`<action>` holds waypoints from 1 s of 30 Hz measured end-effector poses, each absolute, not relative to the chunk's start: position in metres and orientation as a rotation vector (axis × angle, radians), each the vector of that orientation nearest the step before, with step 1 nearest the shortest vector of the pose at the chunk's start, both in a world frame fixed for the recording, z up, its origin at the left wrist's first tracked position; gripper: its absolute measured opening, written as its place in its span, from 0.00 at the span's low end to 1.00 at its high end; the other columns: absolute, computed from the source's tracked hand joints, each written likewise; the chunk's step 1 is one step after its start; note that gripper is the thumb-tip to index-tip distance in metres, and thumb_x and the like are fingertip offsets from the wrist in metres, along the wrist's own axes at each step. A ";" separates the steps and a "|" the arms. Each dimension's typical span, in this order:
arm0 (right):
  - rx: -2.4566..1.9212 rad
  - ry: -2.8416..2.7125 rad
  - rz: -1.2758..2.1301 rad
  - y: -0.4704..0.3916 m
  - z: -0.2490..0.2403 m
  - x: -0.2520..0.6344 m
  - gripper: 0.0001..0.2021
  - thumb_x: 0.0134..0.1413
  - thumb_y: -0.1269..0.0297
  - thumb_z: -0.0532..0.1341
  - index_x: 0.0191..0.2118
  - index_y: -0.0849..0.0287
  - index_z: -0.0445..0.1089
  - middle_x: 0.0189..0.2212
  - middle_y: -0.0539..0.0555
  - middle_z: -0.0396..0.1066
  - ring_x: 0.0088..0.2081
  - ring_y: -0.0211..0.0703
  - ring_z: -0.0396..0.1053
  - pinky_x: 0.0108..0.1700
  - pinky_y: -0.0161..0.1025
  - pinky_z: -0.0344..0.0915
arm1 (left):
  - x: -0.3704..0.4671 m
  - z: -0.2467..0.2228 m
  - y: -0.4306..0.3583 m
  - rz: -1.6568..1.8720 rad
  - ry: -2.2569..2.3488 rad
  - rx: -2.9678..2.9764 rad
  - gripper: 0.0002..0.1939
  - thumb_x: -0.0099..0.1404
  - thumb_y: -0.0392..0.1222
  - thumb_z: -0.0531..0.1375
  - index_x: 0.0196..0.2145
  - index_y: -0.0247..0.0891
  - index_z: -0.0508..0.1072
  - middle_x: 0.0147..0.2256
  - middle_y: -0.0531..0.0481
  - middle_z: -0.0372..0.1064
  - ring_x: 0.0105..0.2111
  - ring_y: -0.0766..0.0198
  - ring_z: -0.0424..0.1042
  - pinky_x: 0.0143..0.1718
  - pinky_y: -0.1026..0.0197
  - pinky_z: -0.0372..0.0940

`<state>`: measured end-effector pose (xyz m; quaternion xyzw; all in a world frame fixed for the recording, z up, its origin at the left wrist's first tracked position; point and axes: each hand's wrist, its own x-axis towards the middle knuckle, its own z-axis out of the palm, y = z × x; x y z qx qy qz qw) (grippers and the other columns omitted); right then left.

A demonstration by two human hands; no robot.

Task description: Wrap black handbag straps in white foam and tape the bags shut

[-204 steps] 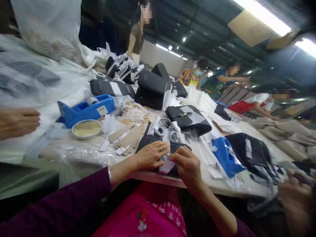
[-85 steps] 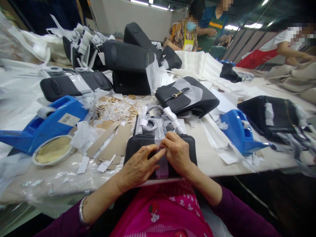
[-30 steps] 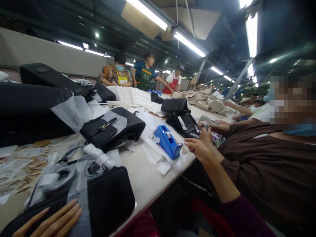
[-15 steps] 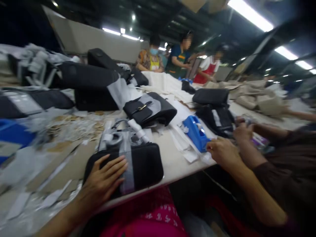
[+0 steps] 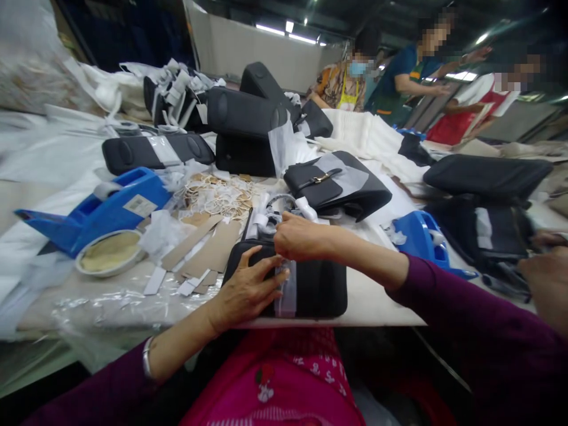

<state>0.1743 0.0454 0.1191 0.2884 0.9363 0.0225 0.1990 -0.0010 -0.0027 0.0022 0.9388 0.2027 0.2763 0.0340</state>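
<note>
Away from the blue dispenser (image 5: 410, 232) on the right, the right hand (image 5: 298, 236) had moved over the black bag (image 5: 323, 290), fingers closed narrow, any contents hidden. The left hand (image 5: 248, 290) rested wide-fingered on the bag at the worktop's (image 5: 377, 302) near edge.

Left hand (image 5: 249, 289) spread palm-down; right hand (image 5: 300, 238) curled.

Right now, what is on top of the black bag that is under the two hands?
A translucent strip lies down the middle of the black bag. The left hand rests there too; what lies directly beneath it and the right hand is covered.
</note>
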 end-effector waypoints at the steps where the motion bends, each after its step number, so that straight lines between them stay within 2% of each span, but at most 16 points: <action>1: 0.806 2.615 0.080 0.049 0.117 0.172 0.07 0.55 0.72 0.59 0.31 0.64 0.75 0.27 0.57 0.74 0.30 0.42 0.68 0.43 0.42 0.51 | -0.001 0.002 -0.002 0.860 0.619 2.883 0.17 0.67 0.40 0.56 0.53 0.39 0.68 0.54 0.39 0.66 0.57 0.54 0.62 0.62 0.39 0.45; 6: 0.799 2.639 0.112 0.059 0.109 0.168 0.05 0.52 0.72 0.61 0.32 0.64 0.76 0.26 0.57 0.75 0.31 0.44 0.69 0.47 0.44 0.52 | -0.001 0.002 -0.001 0.863 0.576 2.896 0.16 0.69 0.39 0.55 0.54 0.38 0.66 0.57 0.39 0.63 0.58 0.55 0.61 0.62 0.39 0.42; 11: 0.808 2.600 0.094 0.060 0.109 0.166 0.07 0.51 0.71 0.60 0.32 0.65 0.76 0.28 0.59 0.75 0.32 0.44 0.70 0.50 0.45 0.51 | -0.001 0.003 0.000 0.822 0.536 2.900 0.17 0.69 0.39 0.53 0.55 0.37 0.65 0.54 0.42 0.68 0.59 0.54 0.61 0.63 0.40 0.38; 16: 0.838 2.636 0.174 0.052 0.113 0.162 0.10 0.55 0.67 0.59 0.32 0.65 0.77 0.27 0.59 0.75 0.33 0.46 0.71 0.55 0.47 0.48 | -0.001 0.002 0.000 0.821 0.534 2.865 0.15 0.69 0.38 0.53 0.53 0.38 0.66 0.53 0.45 0.69 0.59 0.54 0.59 0.63 0.40 0.36; 19: 0.876 2.620 0.232 0.044 0.114 0.160 0.11 0.57 0.69 0.57 0.31 0.63 0.77 0.27 0.58 0.75 0.35 0.47 0.71 0.57 0.48 0.45 | -0.002 0.005 -0.001 0.795 0.544 2.859 0.18 0.69 0.38 0.53 0.56 0.40 0.64 0.54 0.46 0.69 0.59 0.55 0.60 0.62 0.40 0.37; 24: 0.851 2.685 0.321 0.043 0.104 0.162 0.10 0.57 0.72 0.58 0.28 0.61 0.75 0.27 0.56 0.75 0.39 0.49 0.68 0.58 0.47 0.45 | -0.002 0.008 -0.001 0.805 0.561 2.871 0.18 0.70 0.39 0.53 0.57 0.40 0.64 0.53 0.46 0.69 0.58 0.55 0.61 0.62 0.41 0.38; 27: 0.938 2.759 0.474 0.056 0.102 0.171 0.04 0.56 0.70 0.61 0.34 0.64 0.73 0.29 0.58 0.74 0.42 0.52 0.66 0.56 0.48 0.47 | -0.002 0.008 -0.002 0.809 0.568 2.896 0.19 0.69 0.40 0.54 0.57 0.40 0.64 0.54 0.46 0.68 0.58 0.54 0.60 0.62 0.41 0.40; 30: 1.181 2.772 0.630 0.065 0.107 0.182 0.04 0.57 0.74 0.58 0.36 0.66 0.70 0.31 0.60 0.72 0.42 0.51 0.64 0.53 0.46 0.50 | -0.002 0.008 -0.003 0.821 0.588 2.914 0.20 0.69 0.40 0.55 0.58 0.42 0.64 0.55 0.47 0.67 0.57 0.53 0.60 0.62 0.41 0.42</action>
